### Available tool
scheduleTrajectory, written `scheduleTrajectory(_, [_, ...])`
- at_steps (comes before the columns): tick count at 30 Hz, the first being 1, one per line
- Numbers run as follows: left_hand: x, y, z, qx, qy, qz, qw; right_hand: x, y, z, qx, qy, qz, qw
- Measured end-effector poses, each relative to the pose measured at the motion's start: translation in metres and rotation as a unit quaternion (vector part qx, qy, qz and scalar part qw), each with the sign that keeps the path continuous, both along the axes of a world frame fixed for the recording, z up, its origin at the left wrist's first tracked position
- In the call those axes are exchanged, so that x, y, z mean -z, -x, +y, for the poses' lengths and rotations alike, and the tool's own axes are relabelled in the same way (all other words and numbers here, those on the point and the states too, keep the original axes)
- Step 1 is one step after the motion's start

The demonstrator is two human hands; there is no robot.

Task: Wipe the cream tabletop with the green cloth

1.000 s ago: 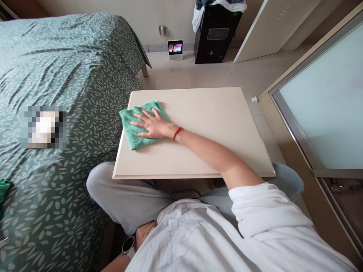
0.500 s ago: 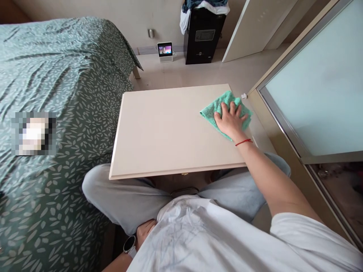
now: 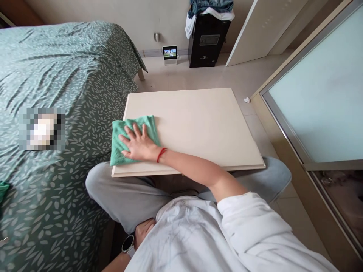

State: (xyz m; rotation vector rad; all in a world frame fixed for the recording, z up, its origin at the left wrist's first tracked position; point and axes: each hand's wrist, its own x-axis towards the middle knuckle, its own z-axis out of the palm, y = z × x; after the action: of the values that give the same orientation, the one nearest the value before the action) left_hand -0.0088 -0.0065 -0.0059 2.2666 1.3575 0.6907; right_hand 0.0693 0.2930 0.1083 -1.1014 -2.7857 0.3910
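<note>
A cream-coloured flat board lies across my lap. My right hand, with a red string at the wrist, presses flat with spread fingers on a green terry cloth. The cloth lies at the board's front left corner, with its edge hanging slightly over the rim. My left hand, with a round smartwatch on the wrist, rests low against my lap. Its fingers are partly hidden by my white shirt.
A bed with a green leaf-patterned cover runs along the left, with a small green cloth at the frame's edge. Ahead on the floor stand a small screen and a black cabinet topped with clothes. A frosted glass door stands to the right.
My right hand and the cloth have swept from the board's far right back to its front left corner. My left hand has not moved.
</note>
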Motion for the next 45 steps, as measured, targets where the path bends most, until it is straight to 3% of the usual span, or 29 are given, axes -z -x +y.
scheduleTrajectory(2, [0.0, 0.0, 0.0, -0.003, -0.003, 0.001, 1.0, 0.003, 0.016, -0.006, -0.051, -0.007, 0.003, 0.999])
scheduleTrajectory(4, [0.0, 0.0, 0.0, -0.003, -0.005, 0.002, 1.0, 0.006, 0.011, -0.006, -0.078, -0.004, 0.005, 0.997])
scheduleTrajectory(8, [0.001, 0.001, 0.0, 0.006, -0.006, 0.002, 1.0, 0.009, -0.055, 0.008, -0.058, 0.004, 0.01, 0.998])
scheduleTrajectory(13, [0.0, 0.0, 0.001, 0.014, -0.007, -0.003, 1.0, 0.009, -0.197, 0.021, 0.109, 0.028, -0.044, 0.993])
scheduleTrajectory(17, [-0.002, -0.002, 0.002, 0.022, -0.01, -0.01, 1.0, 0.015, -0.31, 0.004, 0.277, 0.013, -0.088, 0.957])
scheduleTrajectory(19, [-0.002, -0.003, 0.002, 0.025, -0.015, -0.015, 0.999, 0.021, -0.345, -0.013, 0.353, -0.007, -0.083, 0.932])
scheduleTrajectory(21, [-0.001, -0.003, 0.003, 0.027, -0.024, -0.02, 0.999, 0.025, -0.358, -0.032, 0.424, -0.027, -0.073, 0.902])
scheduleTrajectory(24, [0.0, -0.003, 0.003, 0.027, -0.032, -0.024, 0.999, 0.021, -0.333, -0.054, 0.493, -0.025, -0.091, 0.865])
scheduleTrajectory(27, [0.0, -0.003, 0.004, 0.028, -0.027, -0.029, 0.999, 0.008, -0.269, -0.062, 0.473, 0.004, -0.118, 0.873])
scheduleTrajectory(29, [-0.001, -0.002, 0.004, 0.029, -0.014, -0.027, 0.999, 0.0, -0.218, -0.061, 0.409, 0.015, -0.103, 0.907])
scheduleTrajectory(33, [-0.002, -0.001, 0.003, 0.029, 0.003, -0.011, 1.0, -0.006, -0.115, -0.063, 0.211, 0.018, -0.031, 0.977])
scheduleTrajectory(38, [-0.001, 0.001, 0.001, 0.021, -0.002, 0.004, 1.0, -0.004, -0.014, -0.074, 0.009, -0.023, -0.001, 1.0])
scheduleTrajectory(41, [0.0, 0.001, 0.001, 0.014, -0.005, 0.009, 1.0, -0.004, 0.01, -0.075, -0.058, -0.038, -0.007, 0.998])
scheduleTrajectory(45, [-0.002, 0.0, 0.0, 0.004, -0.008, 0.013, 1.0, -0.006, -0.011, -0.071, -0.071, -0.014, 0.007, 0.997])
